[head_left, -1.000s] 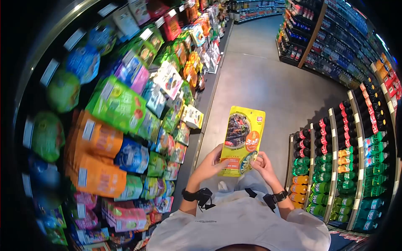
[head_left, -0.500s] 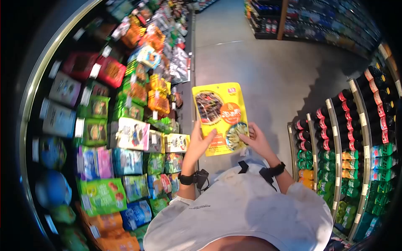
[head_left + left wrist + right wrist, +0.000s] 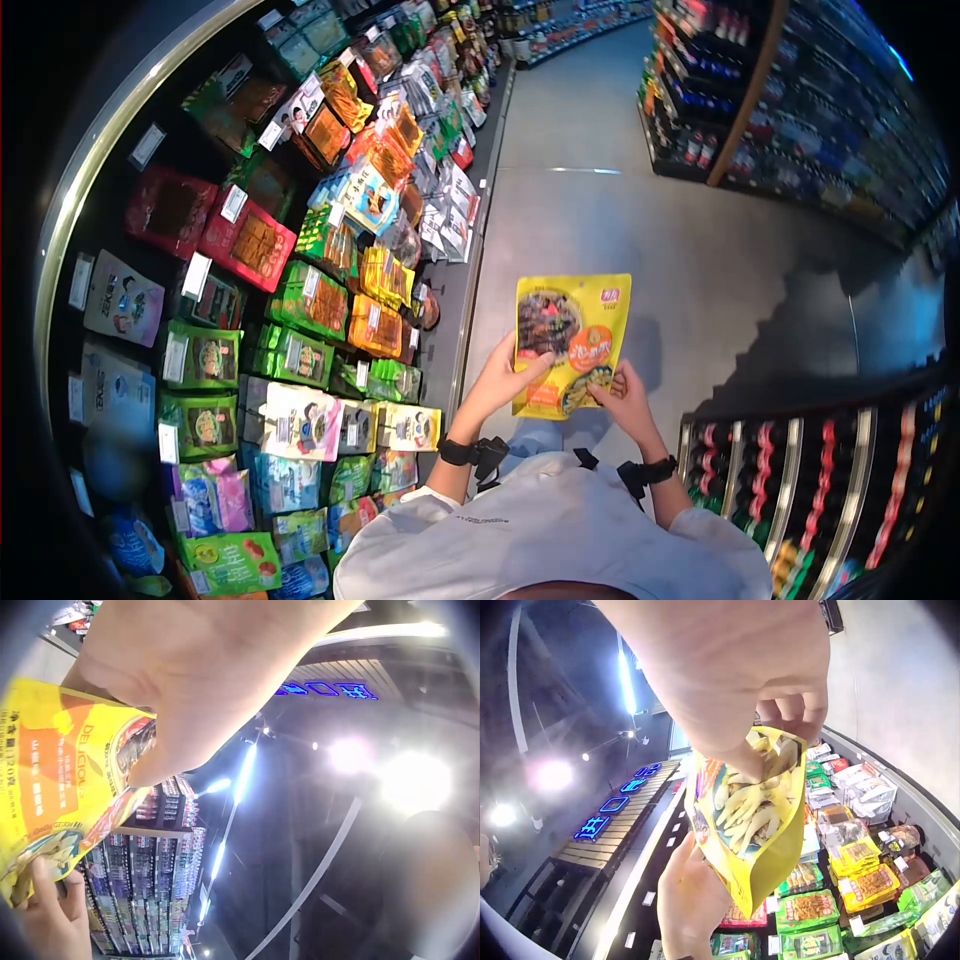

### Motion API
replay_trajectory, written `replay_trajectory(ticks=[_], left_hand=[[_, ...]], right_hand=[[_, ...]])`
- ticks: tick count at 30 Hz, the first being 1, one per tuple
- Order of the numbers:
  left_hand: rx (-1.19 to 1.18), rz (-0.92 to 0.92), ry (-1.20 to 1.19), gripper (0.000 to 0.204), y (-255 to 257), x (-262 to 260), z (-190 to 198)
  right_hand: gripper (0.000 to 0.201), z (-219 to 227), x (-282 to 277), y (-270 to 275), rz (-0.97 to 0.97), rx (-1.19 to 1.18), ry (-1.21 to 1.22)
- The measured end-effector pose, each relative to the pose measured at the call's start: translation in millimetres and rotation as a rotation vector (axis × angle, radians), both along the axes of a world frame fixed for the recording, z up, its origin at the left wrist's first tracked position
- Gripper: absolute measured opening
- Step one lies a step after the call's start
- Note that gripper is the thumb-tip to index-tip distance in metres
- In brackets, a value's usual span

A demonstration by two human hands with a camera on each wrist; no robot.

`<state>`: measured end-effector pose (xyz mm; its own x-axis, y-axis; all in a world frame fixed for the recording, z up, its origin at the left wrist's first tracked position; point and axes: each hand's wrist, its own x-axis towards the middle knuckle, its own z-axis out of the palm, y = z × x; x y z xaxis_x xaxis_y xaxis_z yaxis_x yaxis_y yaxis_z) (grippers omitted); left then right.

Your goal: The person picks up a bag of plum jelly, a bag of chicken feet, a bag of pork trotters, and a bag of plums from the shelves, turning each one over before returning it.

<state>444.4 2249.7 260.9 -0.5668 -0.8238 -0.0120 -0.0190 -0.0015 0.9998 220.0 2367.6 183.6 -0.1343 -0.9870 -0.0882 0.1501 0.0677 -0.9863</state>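
Yellow pouch: in front of the person's body, above the grey floor, printed face toward the head camera
Left hand: grips the pouch's left edge, thumb across the front
Right hand: pinches the lower right corner, thumb over the pale food picture
Snack packets: in rows on the person's left
Bottles: racked on the right, apart from the pouch
Shirt: white, below the hands
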Motion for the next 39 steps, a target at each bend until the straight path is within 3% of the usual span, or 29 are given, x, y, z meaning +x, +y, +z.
replay_trajectory(ticks=[3,7,12,14,15,18,26,33,39], left_hand=[[0.094,-0.003,0.041,0.037,-69,-16,23],[0.002,0.155,0.062,0.034,-171,-36,13],[0.073,0.125,0.019,0.035,-282,-58,12],[0.085,0.122,-0.097,0.036,-320,-72,18],[0.054,0.132,0.006,0.034,-335,-82,16],[0.071,0.094,-0.009,0.032,-385,-112,4],[-0.051,0.029,-0.075,0.034,-536,-243,-1],[-0.024,0.007,-0.091,0.028,-658,-332,52],[-0.15,-0.107,-0.22,0.03,-755,-372,46]], right_hand=[[0.026,1,-15,-75,0.043,0.011,0.02],[0.026,28,-35,-178,0.101,0.05,0.005],[0.023,45,-64,-280,0.127,0.087,-0.034],[0.021,44,-79,-316,0.122,0.106,-0.071],[0.02,38,-87,-335,0.122,0.103,-0.081],[0.019,10,-115,-381,0.111,0.108,-0.107],[0.021,-28,-247,-553,0.076,0.05,-0.092],[0.038,1,-363,-692,0.087,-0.039,-0.166],[0.042,33,-408,-794,0.057,-0.073,-0.17]])
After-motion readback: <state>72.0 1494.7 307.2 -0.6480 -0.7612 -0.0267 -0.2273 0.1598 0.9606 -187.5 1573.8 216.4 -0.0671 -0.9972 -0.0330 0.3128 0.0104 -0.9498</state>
